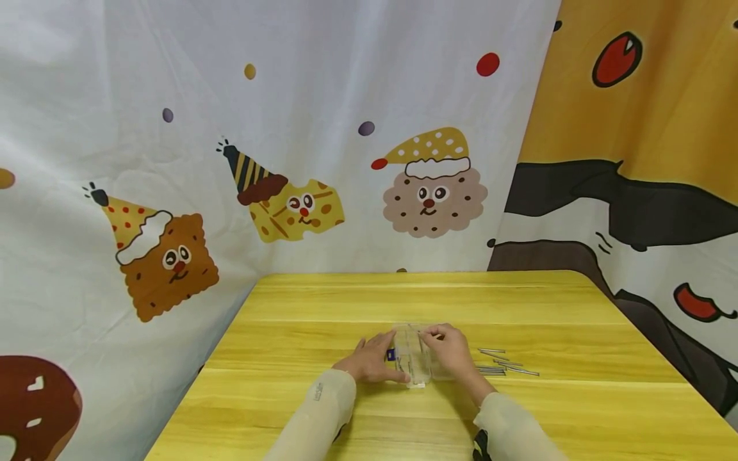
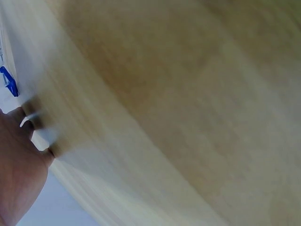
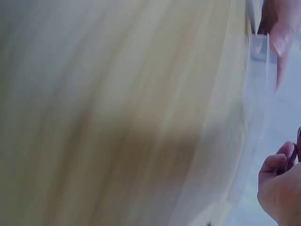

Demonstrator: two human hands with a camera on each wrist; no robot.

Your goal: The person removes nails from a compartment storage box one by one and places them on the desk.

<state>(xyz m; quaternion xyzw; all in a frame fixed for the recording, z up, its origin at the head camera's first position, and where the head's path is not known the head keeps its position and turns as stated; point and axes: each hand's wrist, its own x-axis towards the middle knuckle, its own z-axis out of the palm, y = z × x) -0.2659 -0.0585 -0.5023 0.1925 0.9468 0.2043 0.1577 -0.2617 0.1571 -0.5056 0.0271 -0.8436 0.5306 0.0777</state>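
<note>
Clear plastic box (image 1: 412, 353) on a wooden table (image 1: 305, 298), between left hand (image 1: 371, 362) and right hand (image 1: 450, 349)

Lying flat around the middle of the tabletop; see-through, divided into compartments, with thin shapes inside, too small to count; fitted with a blue latch (image 1: 392, 354) on the left side and a small white piece (image 1: 419, 385) at the near edge; beside a clear flat section (image 1: 442, 370) on the right, partly hidden by the right hand.

Across the left side of the box, left hand with thumb and fingers spread apart, touching the plastic, not clenched; over the right part of the compartments, right hand with thumb and fingertips brought together, pinching a thin piece (image 1: 421, 342), too small to identify for certain.

Just right of the right hand, a loose scatter of long silvery nails (image 1: 491, 371) on the wood, some side by side, others crossed.

Farther out, pale sleeves (image 1: 311, 410) on both arms; behind the table, a white printed cloth (image 1: 323, 38) with a square biscuit (image 1: 170, 275), a piece of cheese (image 1: 277, 225) and a round cookie (image 1: 403, 202), all smiling in hats; in both wrist views, mostly blurred wood grain, with fingers at one side.
</note>
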